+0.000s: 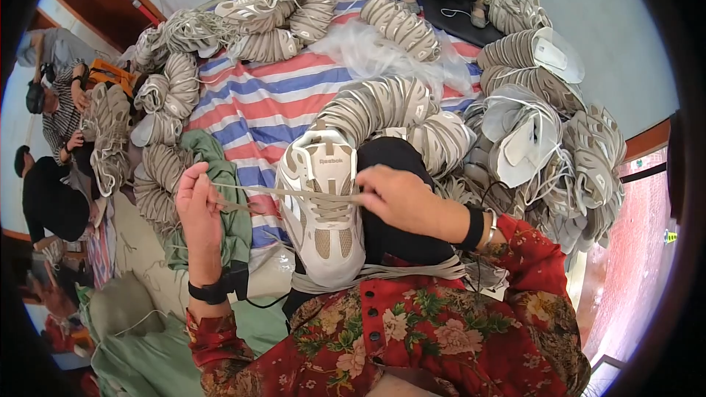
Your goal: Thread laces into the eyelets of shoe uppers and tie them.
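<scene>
A beige and white sneaker upper rests on my lap, its toe toward me and its tongue pointing away. Flat beige shoelace runs through its eyelets and stretches out to the left across the upper. My left hand, raised left of the upper, pinches the lace between its fingers. At the upper's right edge my right hand has its fingers closed on the lace by the eyelets. The fingertips of that hand are partly hidden. A bundle of loose laces lies across my lap.
A curved row of nested uppers extends beyond my knees on a striped sheet. More uppers are heaped at the right. Green cloth lies at the left. Other people sit at the left and the far side.
</scene>
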A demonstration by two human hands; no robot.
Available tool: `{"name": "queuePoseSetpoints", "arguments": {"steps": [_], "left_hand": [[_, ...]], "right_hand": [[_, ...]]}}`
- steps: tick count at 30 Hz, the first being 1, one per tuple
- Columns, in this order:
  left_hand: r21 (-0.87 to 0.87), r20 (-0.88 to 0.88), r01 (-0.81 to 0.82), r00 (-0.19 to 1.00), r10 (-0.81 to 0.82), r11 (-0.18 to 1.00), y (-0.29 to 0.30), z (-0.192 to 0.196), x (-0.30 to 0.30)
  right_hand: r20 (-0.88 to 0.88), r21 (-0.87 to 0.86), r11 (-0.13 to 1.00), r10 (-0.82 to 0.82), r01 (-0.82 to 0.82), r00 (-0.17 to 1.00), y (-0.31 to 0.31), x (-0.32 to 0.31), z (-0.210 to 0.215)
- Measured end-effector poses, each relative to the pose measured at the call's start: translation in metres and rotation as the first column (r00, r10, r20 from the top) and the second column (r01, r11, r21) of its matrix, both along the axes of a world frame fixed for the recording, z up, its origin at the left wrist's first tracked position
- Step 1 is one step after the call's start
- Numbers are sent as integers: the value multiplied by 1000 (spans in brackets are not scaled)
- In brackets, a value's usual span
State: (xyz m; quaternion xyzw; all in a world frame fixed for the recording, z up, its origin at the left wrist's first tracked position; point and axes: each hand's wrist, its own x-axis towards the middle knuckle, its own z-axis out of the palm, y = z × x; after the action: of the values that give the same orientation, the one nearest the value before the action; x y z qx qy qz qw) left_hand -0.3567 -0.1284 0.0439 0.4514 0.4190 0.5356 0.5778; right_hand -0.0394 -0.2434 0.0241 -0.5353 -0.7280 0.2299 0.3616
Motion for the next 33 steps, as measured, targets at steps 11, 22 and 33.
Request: {"name": "queuePoseSetpoints", "arguments": {"steps": [11,22,33], "left_hand": [[26,-667,132,741,-81,991,-14,-45,-25],[234,-695,305,716,-60,923,-49,-16,67],[-110,-634,518,621,-461,849,-49,-8,66]], "right_hand": [[-583,-142,962,107,-231,805,-39,111,17],[-937,-294,783,-123,549,-326,-222,373,16],[-569,-227,729,-637,646,520,-77,172,14]]}}
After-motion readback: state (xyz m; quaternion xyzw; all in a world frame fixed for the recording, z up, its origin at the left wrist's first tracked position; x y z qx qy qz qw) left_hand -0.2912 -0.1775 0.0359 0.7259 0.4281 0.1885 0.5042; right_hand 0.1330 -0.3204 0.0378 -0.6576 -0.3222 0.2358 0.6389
